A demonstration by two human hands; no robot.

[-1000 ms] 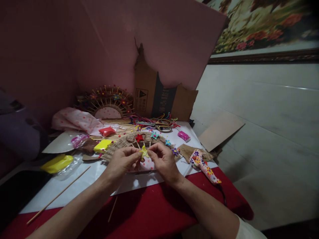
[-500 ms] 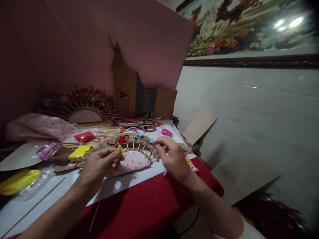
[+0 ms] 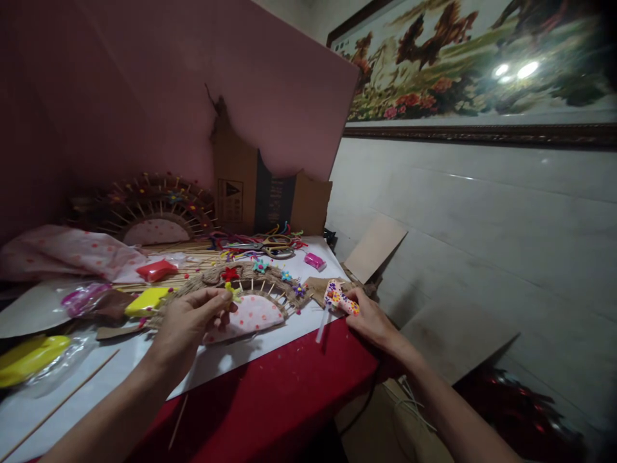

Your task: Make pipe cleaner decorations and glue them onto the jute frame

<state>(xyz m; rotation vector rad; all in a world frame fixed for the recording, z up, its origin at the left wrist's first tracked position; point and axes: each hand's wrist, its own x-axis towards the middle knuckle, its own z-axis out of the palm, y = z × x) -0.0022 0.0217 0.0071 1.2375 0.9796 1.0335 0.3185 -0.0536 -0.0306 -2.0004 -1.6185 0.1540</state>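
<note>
Between the thumb and fingertips of my left hand (image 3: 190, 321) is a small yellow fuzzy flower (image 3: 230, 290), partly hidden by the fingers. It hovers in front of a half-round craft piece (image 3: 202, 278) of twine, sticks and dotted cloth. Red, teal, light blue and purple flowers sit along its twine arch. To the right, my right hand (image 3: 369, 318) is closed around a glue gun (image 3: 341, 297) with a flower pattern. A translucent glue stick (image 3: 322, 326) juts from it toward the table's front edge.
Scissors (image 3: 272, 245) lie among coloured pipe cleaners at the back. Yellow clay packs (image 3: 33, 360), a red one (image 3: 157, 270) and a pink one (image 3: 315, 260) lie about. Another half-round piece (image 3: 159, 230) leans behind, beside torn cardboard (image 3: 236, 173). Red cloth (image 3: 284, 373) covers the front edge.
My right hand has moved right, away from the twine arch, and taken hold of the glue gun. My left hand still holds the yellow flower. The view has shifted slightly right.
</note>
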